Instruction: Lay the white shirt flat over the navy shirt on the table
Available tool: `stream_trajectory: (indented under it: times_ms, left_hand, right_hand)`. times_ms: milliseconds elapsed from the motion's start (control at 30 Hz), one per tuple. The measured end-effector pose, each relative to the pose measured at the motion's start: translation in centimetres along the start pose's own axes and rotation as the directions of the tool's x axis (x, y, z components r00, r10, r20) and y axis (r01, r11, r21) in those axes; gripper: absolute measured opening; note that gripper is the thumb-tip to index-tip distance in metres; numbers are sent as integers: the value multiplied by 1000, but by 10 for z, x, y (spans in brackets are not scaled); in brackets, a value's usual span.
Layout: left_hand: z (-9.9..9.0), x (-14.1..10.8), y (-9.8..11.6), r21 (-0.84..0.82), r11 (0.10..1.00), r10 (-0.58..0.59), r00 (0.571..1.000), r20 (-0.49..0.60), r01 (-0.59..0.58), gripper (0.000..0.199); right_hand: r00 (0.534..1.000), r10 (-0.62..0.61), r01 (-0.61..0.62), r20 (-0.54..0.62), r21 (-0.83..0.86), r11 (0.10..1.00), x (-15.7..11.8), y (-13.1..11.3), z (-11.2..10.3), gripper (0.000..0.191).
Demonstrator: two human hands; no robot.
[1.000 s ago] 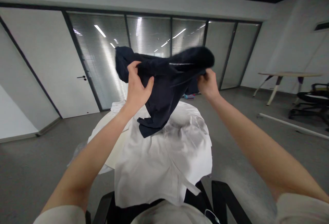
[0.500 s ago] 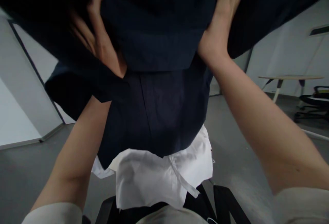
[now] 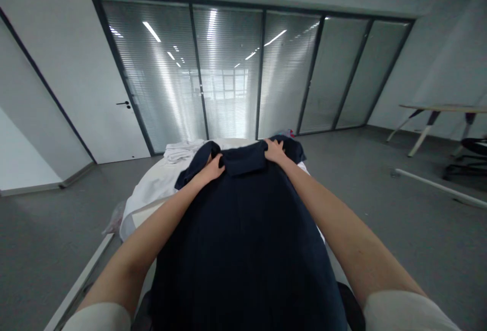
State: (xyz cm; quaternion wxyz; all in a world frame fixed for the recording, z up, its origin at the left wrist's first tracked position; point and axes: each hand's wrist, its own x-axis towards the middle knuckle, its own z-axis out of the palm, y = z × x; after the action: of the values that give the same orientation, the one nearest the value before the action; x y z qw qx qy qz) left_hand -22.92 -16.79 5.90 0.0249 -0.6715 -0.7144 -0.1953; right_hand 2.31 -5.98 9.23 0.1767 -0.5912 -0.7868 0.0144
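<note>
Risk: the dark navy shirt (image 3: 243, 240) hangs off the near edge of the round table (image 3: 142, 214), so a tug toward the body would likely slide it off and ruck the white cloth (image 3: 152, 185) beneath. Left hand (image 3: 212, 170) and right hand (image 3: 274, 151) lie mostly flat, fingers loosely spread, pressing either end of the collar (image 3: 243, 158) at the far edge; neither looks clamped.

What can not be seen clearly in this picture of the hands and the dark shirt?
- Head view: the fingertips of the left hand and right hand curl at the collar of the dark shirt, so their grip is unclear.
- The shirt's hem is cut off by the bottom edge.
- The table is mostly hidden by the shirt and the white cloth.
- The colourful item behind the shirt is too small to identify.
</note>
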Motion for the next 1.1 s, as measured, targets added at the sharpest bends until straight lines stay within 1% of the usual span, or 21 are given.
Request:
stream_trajectory:
  times_ms: [33,67,133,200,267,300,333,367,433,467,533,567,600,633,733,800,867,900,967,1033,1100]
  left_hand:
    - [18,0,-8,10,1000,-6,998,68,6,50]
    - [31,1,-16,14,1000,-2,995,104,0,48]
    - [46,4,-26,11,1000,24,992,124,-26,46]
    - [51,13,-32,1,990,143,986,90,-143,39]
    - [52,27,-34,-17,961,277,961,24,-277,23]
    - [52,36,-34,-25,951,308,951,-10,-308,17]
    - [52,47,-34,-33,952,303,952,-38,-304,15]
    - [52,59,-33,-38,963,263,963,-60,-265,19]
    - [51,84,-32,-43,993,108,988,-110,-113,33]
    - [50,98,-32,-46,999,17,991,-131,-23,40]
    - [51,122,-33,-42,989,-149,978,-149,144,49]
    - [53,132,-34,-25,980,-199,969,-145,198,51]
    - [56,139,-37,-1,975,-221,966,-134,223,51]
    - [61,143,-39,28,974,-218,968,-123,223,49]
    - [82,144,-50,84,975,-195,975,-103,204,41]
    - [96,140,-56,96,975,-194,977,-91,203,41]
    - [102,137,-61,102,976,-186,980,-72,192,43]
    - [102,137,-62,103,978,-176,982,-61,182,43]
    - [93,136,-67,104,984,-145,989,-39,148,42]
    - [76,129,-77,143,987,-72,997,-19,74,44]
    - [56,112,-95,206,978,0,1000,21,-4,44]
  right_hand:
    - [998,41,-41,43,3,999,-2,4,20,61]
    - [994,76,-77,72,7,997,-3,8,35,57]
    - [991,109,-110,83,10,994,-4,15,52,51]
    - [995,96,-96,2,3,995,2,22,58,43]
    - [993,24,-24,-113,0,1000,15,28,58,34]
    - [989,-12,14,-150,12,1000,23,31,57,31]
    - [986,-34,40,-165,33,999,32,32,56,30]
    - [987,-35,45,-159,60,997,42,33,54,33]
    - [990,9,5,-138,104,995,63,32,52,41]
    - [989,43,-28,-139,111,993,74,31,51,45]
    - [985,106,-94,-136,90,992,93,27,51,51]
    - [984,133,-127,-117,61,990,101,26,53,53]
    - [984,156,-154,-88,26,988,107,24,57,53]
    - [983,174,-175,-52,-10,985,112,23,62,52]
    - [977,207,-203,48,-85,975,116,23,85,49]
    - [971,221,-210,93,-113,971,115,25,100,48]
    - [968,217,-199,129,-135,971,113,28,108,49]
    - [967,207,-187,146,-141,972,113,30,109,50]
    - [966,180,-154,186,-148,977,113,37,102,52]
    - [960,150,-116,235,-151,982,111,48,87,57]
    - [951,122,-80,283,-157,984,103,66,70,59]
